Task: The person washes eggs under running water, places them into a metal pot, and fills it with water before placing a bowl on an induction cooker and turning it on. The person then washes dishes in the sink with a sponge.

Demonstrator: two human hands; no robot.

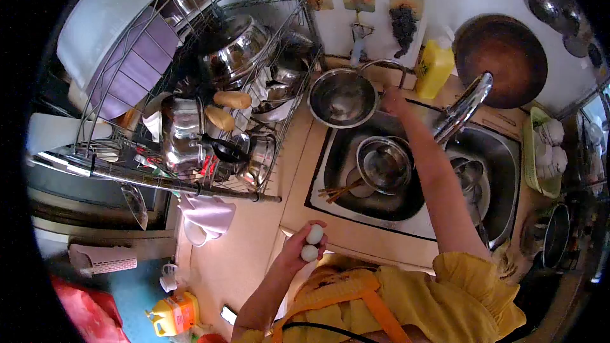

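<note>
My left hand [304, 249] is curled around two pale eggs [312, 243], above the counter's front edge. My right hand [395, 101] reaches across the sink to the right rim of a round metal bowl [343, 98]. Its fingers look closed at that rim, though they are partly hidden. Behind the bowl a thin curved metal spout [384, 62] arches over its edge. Down in the left basin of the sink [337, 152] sits another metal bowl [384, 164], with wooden chopsticks [343, 189] beside it.
A chrome faucet [467, 108] rises between the basins. Metal utensils [470, 174] lie in the right basin. A yellow bottle [435, 67] and a large wok [502, 60] stand behind. Left is a wire rack [190, 187] of pots; right, a green basket [540, 152] of dishes.
</note>
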